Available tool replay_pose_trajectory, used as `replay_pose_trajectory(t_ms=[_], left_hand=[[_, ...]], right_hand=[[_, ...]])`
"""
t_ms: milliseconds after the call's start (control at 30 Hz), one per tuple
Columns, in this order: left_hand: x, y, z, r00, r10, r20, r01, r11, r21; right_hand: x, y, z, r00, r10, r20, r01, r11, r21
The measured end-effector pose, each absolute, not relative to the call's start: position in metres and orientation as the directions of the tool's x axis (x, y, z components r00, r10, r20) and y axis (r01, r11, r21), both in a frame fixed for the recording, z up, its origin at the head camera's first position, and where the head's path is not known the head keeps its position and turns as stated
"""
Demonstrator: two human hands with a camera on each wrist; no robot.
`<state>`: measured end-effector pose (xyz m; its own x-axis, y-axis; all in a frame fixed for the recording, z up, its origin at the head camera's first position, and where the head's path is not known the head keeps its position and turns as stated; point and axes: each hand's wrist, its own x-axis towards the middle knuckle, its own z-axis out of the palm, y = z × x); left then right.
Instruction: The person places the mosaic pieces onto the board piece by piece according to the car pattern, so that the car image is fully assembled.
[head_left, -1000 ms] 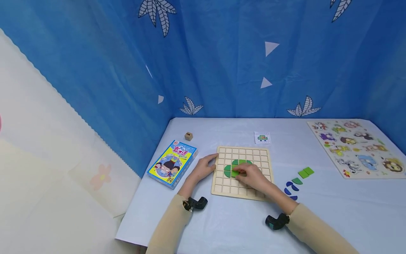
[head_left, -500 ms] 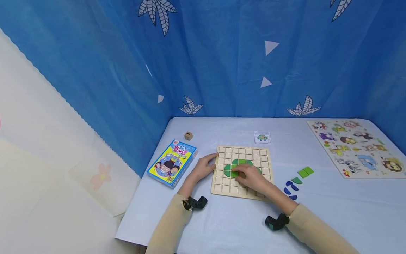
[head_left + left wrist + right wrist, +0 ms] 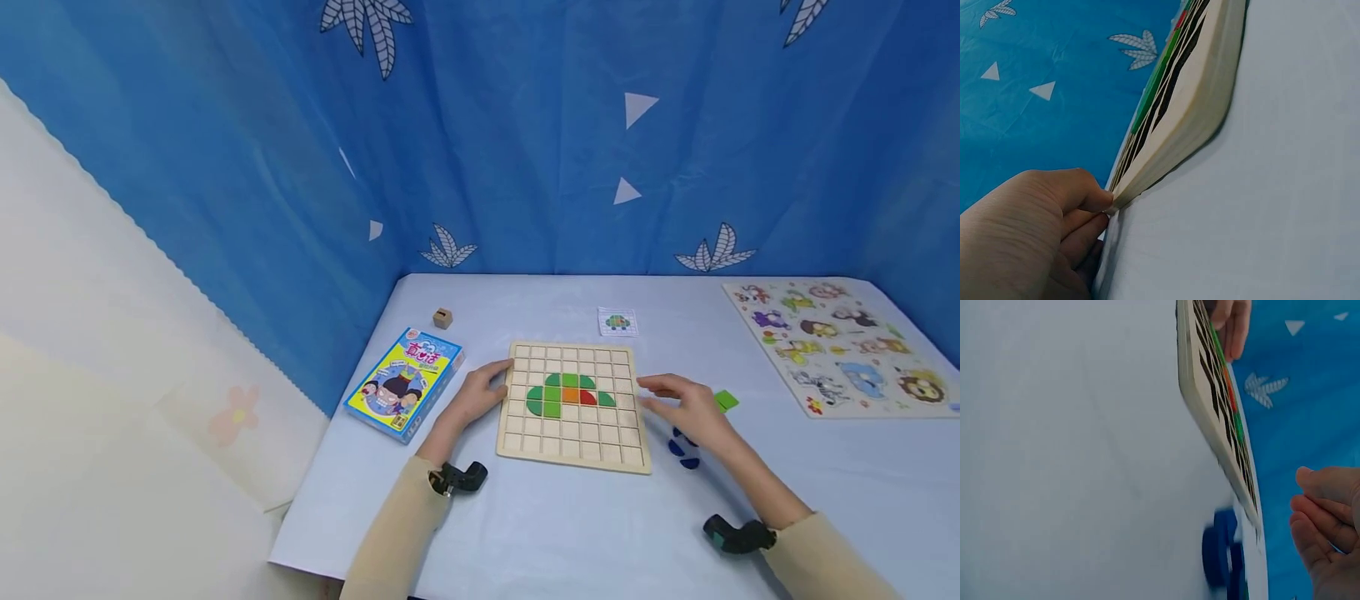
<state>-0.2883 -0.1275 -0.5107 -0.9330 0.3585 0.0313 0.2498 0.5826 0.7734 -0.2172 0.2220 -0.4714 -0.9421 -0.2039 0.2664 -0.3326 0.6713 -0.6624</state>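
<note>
A wooden grid board [image 3: 555, 446] lies on the table with green pieces [image 3: 551, 396], an orange square [image 3: 571, 394] and a red piece [image 3: 588, 398] set together in its middle cells. My left hand [image 3: 477, 395] rests at the board's left edge, thumb and fingertips touching the side; in the left wrist view, the thumb lies right at the board's corner [image 3: 1141, 181]. Beyond the right edge, my right hand [image 3: 692, 412] hovers with loosely bent fingers. In the right wrist view, nothing shows between that hand's fingertips [image 3: 1304, 478].
Blue curved pieces [image 3: 684, 450] and a light green piece [image 3: 726, 401] lie by my right hand. A small pattern card [image 3: 617, 322] is behind the board. A boxed game [image 3: 405, 385] and small wooden block [image 3: 442, 317] stand left; an animal puzzle [image 3: 840, 350] lies right.
My right hand has moved off the middle of the board to the right, past its edge, uncovering the orange and red pieces. The left hand stays at the board's edge.
</note>
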Motion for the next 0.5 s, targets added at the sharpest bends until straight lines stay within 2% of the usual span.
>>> replay_pose_trajectory(t_ms=[233, 400, 500], left_hand=[[-0.289, -0.129, -0.508, -0.934, 0.355, 0.032, 0.247, 0.582, 0.775], [-0.289, -0.128, -0.51, -0.933, 0.358, 0.032, 0.25, 0.583, 0.773], [-0.289, -0.128, -0.511, -0.931, 0.364, 0.036, 0.257, 0.581, 0.772]], right_hand=[[-0.205, 0.289, -0.473, -0.957, -0.086, 0.277, -0.241, 0.764, -0.599], [-0.201, 0.311, -0.48, -0.98, -0.093, 0.175, -0.182, 0.772, -0.608], [-0.199, 0.315, -0.486, -0.98, -0.112, 0.167, -0.191, 0.776, -0.601]])
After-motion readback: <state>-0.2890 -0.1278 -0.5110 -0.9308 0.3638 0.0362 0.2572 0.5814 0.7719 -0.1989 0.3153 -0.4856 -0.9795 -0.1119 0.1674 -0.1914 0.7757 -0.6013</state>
